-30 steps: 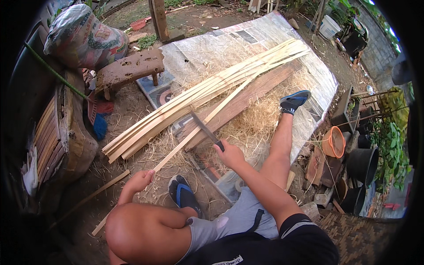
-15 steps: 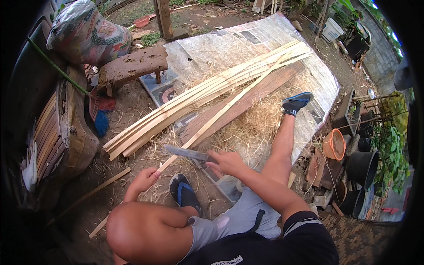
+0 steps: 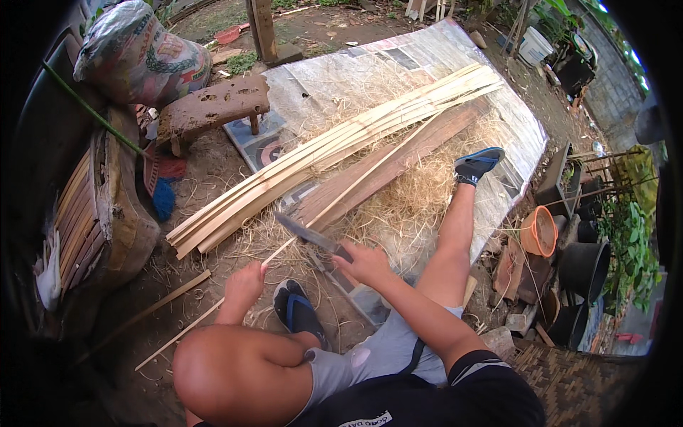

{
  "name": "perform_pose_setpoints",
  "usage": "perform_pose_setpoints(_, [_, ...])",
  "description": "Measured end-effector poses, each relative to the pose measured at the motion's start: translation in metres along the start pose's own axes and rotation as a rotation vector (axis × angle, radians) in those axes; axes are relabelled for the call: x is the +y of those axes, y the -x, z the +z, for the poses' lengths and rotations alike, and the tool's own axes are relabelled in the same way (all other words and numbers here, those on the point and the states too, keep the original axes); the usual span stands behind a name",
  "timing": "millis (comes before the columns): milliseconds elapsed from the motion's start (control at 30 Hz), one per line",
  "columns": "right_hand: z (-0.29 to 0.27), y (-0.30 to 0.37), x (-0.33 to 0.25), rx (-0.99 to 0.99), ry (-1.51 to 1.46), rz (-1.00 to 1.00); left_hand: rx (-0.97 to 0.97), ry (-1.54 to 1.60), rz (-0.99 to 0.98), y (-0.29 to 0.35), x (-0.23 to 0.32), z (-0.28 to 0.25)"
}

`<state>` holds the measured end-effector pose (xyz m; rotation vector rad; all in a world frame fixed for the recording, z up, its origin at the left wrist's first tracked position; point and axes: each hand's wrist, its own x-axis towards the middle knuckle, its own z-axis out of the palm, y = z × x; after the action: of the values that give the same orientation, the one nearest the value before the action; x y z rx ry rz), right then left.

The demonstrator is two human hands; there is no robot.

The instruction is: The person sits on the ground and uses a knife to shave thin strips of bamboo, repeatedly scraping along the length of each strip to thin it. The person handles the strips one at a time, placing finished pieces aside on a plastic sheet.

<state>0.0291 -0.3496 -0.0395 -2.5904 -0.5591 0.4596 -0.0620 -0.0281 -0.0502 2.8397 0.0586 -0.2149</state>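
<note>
Closed round a long, thin pale bamboo strip point(image 3: 356, 186) is my left hand point(image 3: 244, 283), beside my bent left knee. The strip runs up and right over a brown wooden plank point(image 3: 427, 158); its near end sticks out behind the hand to the lower left. My right hand point(image 3: 364, 265) grips the handle of a large knife point(image 3: 306, 232). The blade points up and left and lies across the strip just beyond my left hand; whether its edge touches is hard to tell. Left of the plank lies a bundle of pale strips point(image 3: 320, 153).
Curly shavings point(image 3: 420, 186) cover much of a light printed sheet point(image 3: 516, 128) under the plank. A low brown bench point(image 3: 213, 107) and a stuffed sack point(image 3: 142, 57) stand at left. At right are an orange bucket point(image 3: 538, 232) and black pots point(image 3: 583, 272).
The strip has turned from its broad face to its narrow edge. My left hand has moved slightly up and right, and the knife has shifted right with its blade tilted more steeply.
</note>
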Motion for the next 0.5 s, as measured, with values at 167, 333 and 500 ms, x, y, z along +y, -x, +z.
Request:
perform_pose_setpoints(167, [-0.008, 0.004, -0.021, 0.021, 0.105, -0.012, -0.071, -0.045, -0.07, -0.003, 0.003, -0.01])
perform_pose_setpoints(333, [-0.046, -0.034, 0.091, 0.307, 0.06, 0.424, -0.064, -0.035, -0.046, 0.036, -0.046, -0.019])
perform_pose_setpoints(500, [-0.027, -0.02, 0.024, 0.08, -0.023, 0.221, -0.127, 0.018, -0.126, 0.04, -0.043, -0.034])
